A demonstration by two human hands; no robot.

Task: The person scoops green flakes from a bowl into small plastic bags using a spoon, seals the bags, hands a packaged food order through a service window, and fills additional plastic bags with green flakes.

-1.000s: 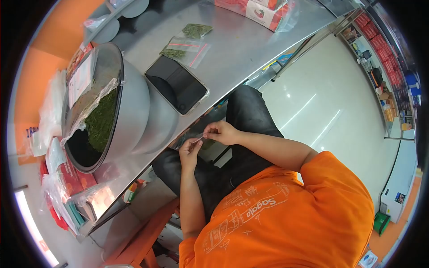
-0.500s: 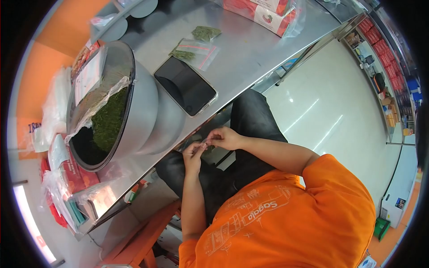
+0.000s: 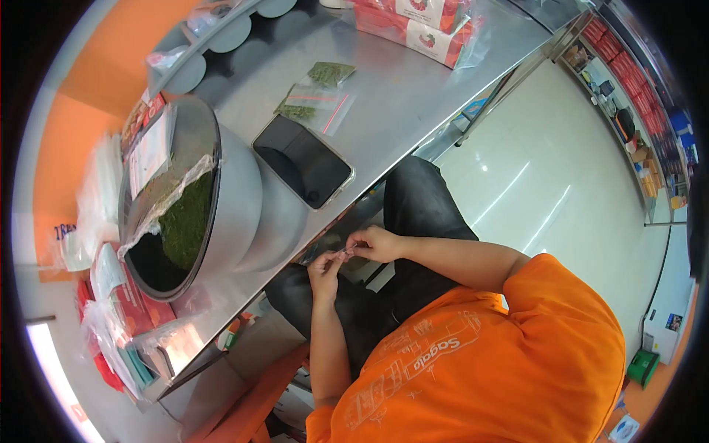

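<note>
My left hand (image 3: 323, 273) and my right hand (image 3: 374, 244) meet over my lap, just off the table's edge. Fingers of both are pinched together on a small clear plastic bag (image 3: 346, 252), mostly hidden by the fingertips. On the metal table, a dark phone (image 3: 303, 161) lies nearest to them. Beyond it is a zip bag (image 3: 319, 105) with a red stripe and some green dried herb inside, and another small bag of herb (image 3: 330, 73). To the left, a large pot (image 3: 240, 203) is tilted in view, with a plastic-lined heap of green herb (image 3: 186, 225) in it.
Red packages (image 3: 413, 33) in clear plastic sit at the table's far end. Paper and plastic packets (image 3: 129, 295) lie left of the pot. The metal table's edge (image 3: 402, 159) runs diagonally past my knees. Stocked shelves (image 3: 628, 125) stand across the white floor (image 3: 517, 170).
The table and its things have shifted slightly downward in view as the camera moved. My hands stay together, still pinching, with a small change in finger position.
</note>
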